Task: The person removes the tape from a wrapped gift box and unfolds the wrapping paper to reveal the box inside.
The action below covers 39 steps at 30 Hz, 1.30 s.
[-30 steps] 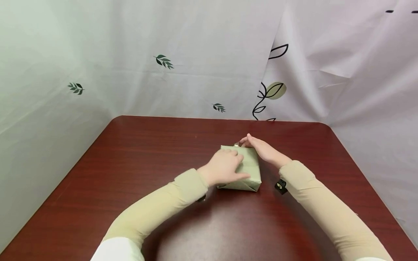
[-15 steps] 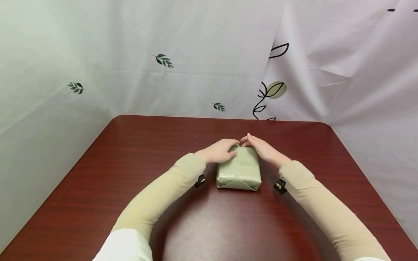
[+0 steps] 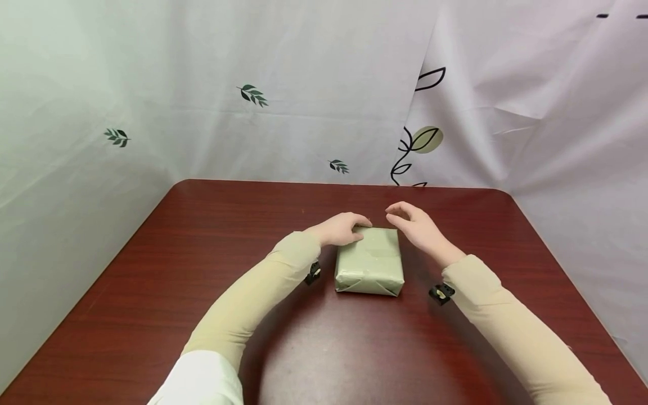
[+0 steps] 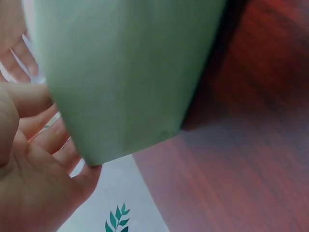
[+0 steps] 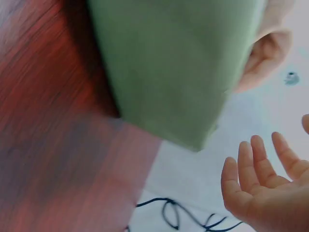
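A box-shaped package (image 3: 373, 263) wrapped in pale green paper lies flat on the table, its near end showing folded triangular flaps. My left hand (image 3: 338, 229) grips its far left corner, thumb on top and fingers bent over the far edge. The left wrist view shows those fingers (image 4: 53, 137) at the package's edge and corner. Beyond the far right corner, my right hand (image 3: 416, 228) is raised off the package with loosely bent fingers. In the right wrist view, the right hand's spread fingers (image 5: 258, 166) hold nothing. The package's far end is hidden in the head view.
The dark red wooden table (image 3: 228, 236) has rounded far corners. White curtain (image 3: 304, 129) with leaf prints hangs behind it and along both sides. A small black camera sits on each wrist, on the left (image 3: 313, 273) and right (image 3: 441, 293).
My left hand has moved from the package's top to its far left corner. My right hand has come away from the far edge, up and to the right. The package stays in place.
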Each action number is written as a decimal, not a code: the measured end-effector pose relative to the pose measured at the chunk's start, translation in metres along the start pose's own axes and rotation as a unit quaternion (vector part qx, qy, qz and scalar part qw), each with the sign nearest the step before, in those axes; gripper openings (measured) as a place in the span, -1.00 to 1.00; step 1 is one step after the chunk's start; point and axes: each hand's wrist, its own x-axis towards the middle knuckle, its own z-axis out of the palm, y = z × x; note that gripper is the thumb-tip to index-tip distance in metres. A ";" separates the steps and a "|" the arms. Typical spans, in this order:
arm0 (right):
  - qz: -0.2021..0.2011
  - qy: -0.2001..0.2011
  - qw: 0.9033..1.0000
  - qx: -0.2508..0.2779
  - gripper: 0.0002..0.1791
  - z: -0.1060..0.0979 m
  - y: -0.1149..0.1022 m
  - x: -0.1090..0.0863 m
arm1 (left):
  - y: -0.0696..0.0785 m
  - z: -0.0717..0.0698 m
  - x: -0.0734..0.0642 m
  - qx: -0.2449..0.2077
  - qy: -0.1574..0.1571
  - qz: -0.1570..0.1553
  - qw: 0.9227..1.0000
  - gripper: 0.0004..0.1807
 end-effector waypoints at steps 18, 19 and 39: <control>-0.108 -0.031 0.979 -0.170 -0.67 0.034 -0.012 -0.029 | 0.006 -0.007 0.000 0.009 -0.017 0.005 1.000 -0.61; -0.109 -0.028 0.978 -0.178 -0.67 0.036 -0.012 -0.029 | 0.006 -0.007 0.000 0.012 -0.016 0.005 1.000 -0.61; -0.111 -0.004 0.972 -0.209 -0.89 0.041 -0.011 -0.027 | 0.009 -0.006 -0.001 0.025 -0.025 0.013 0.999 -0.51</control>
